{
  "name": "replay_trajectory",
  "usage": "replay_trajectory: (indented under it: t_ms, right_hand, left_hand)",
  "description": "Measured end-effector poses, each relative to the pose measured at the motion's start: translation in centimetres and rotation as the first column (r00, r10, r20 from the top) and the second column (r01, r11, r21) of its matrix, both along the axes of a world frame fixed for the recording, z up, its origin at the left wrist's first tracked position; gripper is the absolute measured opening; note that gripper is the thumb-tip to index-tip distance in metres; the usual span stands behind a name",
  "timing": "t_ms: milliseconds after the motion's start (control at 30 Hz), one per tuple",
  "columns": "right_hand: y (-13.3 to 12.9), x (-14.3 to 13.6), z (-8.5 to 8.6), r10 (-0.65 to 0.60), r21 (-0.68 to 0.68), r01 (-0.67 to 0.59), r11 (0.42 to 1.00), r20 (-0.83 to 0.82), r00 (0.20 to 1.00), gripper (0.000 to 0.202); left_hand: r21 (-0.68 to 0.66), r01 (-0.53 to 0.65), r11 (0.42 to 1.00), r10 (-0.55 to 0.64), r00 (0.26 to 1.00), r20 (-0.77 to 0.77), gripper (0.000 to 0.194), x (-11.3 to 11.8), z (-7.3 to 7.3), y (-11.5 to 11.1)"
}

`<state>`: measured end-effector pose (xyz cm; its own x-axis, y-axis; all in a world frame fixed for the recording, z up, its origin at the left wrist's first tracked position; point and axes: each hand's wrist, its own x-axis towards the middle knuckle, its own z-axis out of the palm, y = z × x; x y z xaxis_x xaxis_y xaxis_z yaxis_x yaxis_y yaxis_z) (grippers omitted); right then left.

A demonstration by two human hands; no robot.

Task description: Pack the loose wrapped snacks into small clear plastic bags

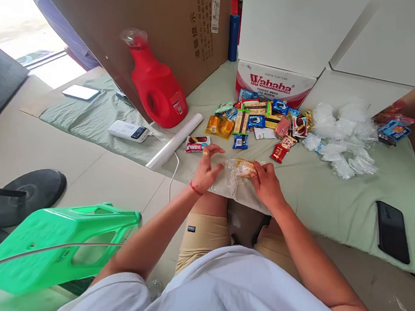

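Observation:
Near the front edge of the cloth, my right hand (267,182) grips a small yellow-orange snack pack (244,168) from its right side. Loose clear plastic film (231,171) spreads around the pack toward the left. My left hand (207,169) is open, fingers curved and apart, its thumb close to the film; whether it touches the film I cannot tell. Just beyond that hand lies a red and white wrapped snack (197,144). A pile of small wrapped snacks (257,121) sits farther back, with a red wrapped bar (282,149) at its near side.
Clear plastic bags (346,137) are heaped right of the snacks. A white roll (175,141), a power bank (128,131) with a cable and a red jug (157,83) stand left. A Wahaha carton (273,84) is behind; a black phone (392,232) lies right. A green stool (63,243) is at left.

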<state>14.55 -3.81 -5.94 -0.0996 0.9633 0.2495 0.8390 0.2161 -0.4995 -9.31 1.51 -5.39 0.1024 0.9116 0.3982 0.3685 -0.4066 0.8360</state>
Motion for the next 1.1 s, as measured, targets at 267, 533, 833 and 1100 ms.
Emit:
replay_trajectory:
  t_ms: [267,533,833,1100]
  right_hand:
    - [0.2,0.2,0.1,0.0,-0.006,0.0,1.0,0.012,1.0,0.046]
    - [0.7,0.4,0.5,-0.017,-0.07,0.019,0.997,0.041,0.999,0.045]
    - [0.8,0.5,0.9,0.013,-0.069,-0.008,0.998,0.074,0.997,0.043]
    - [0.7,-0.4,2.2,0.025,-0.138,-0.008,0.99,0.121,0.992,0.04]
  left_hand:
    - [0.247,0.046,0.968,0.062,0.909,-0.413,0.018,1.8,-1.6,-4.2]
    - [-0.353,-0.314,0.881,0.322,0.946,-0.037,0.026,-1.0,-1.0,1.6]
    - [-0.588,-0.13,0.798,0.138,0.99,-0.031,0.091,1.3,0.7,0.6]
    - [-0.602,-0.133,0.787,0.053,0.987,-0.149,0.022,1.8,2.1,3.4]
